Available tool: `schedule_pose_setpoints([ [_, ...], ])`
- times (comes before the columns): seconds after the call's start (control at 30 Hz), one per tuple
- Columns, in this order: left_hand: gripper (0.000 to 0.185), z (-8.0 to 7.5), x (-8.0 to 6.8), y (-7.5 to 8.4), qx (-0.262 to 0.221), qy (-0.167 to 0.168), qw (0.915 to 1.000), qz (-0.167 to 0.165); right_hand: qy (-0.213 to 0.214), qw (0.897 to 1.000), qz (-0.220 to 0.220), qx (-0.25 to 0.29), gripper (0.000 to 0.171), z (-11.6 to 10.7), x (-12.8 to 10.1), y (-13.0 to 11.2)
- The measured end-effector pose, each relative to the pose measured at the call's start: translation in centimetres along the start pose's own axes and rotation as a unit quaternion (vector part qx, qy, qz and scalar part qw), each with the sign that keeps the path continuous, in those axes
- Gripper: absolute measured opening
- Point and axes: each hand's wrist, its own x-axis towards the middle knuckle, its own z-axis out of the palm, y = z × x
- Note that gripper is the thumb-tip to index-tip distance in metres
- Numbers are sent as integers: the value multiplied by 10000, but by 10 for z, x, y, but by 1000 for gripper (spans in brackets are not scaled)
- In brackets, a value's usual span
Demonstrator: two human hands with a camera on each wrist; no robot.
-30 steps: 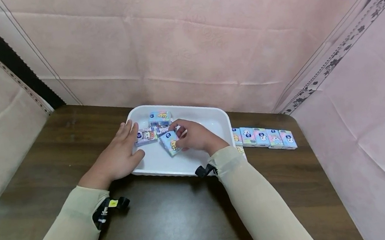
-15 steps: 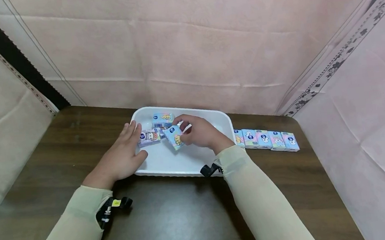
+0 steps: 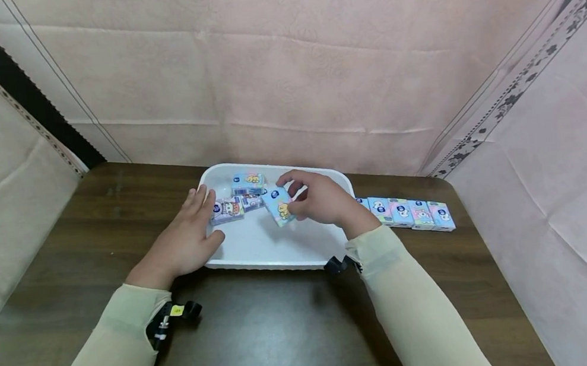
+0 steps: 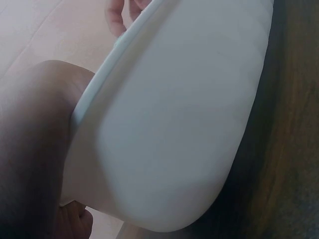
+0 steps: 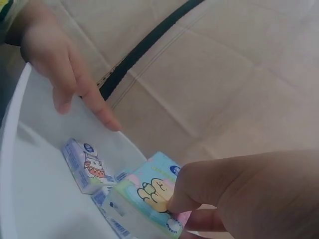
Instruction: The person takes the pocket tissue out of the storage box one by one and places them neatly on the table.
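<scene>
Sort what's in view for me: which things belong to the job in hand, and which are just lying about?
Apparently in the job:
held packet, pinched by the right hand
white tray, left hand at its rim
packets inside it
probably the packet row on the right

Apparently just setting:
wooden table
cloth hangings
black wrist gear
</scene>
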Motion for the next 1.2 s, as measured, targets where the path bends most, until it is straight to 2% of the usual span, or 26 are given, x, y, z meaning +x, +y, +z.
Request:
schedule_pose_setpoints([
  [0.13, 90, 0, 0, 1, 13, -16, 10000, 1, 61, 10000, 69, -33, 49, -6, -11, 4],
  [0.4, 90, 1, -1, 2, -17, -11, 10000, 22, 251, 9990, 255, 271, 48, -19, -33, 19],
  [0.6, 90, 2, 0, -1, 12, 50, 10000, -2, 341, 9980, 270, 457, 48, -26, -47, 28],
  [0.83, 91, 2, 1, -2, 40, -28, 10000, -42, 483, 9967, 221, 611, 50, -36, -63, 41],
  [1.2, 91, 0, 0, 0, 14, -26, 10000, -68, 692, 9950, 180, 693, 46, -57, -92, 72],
])
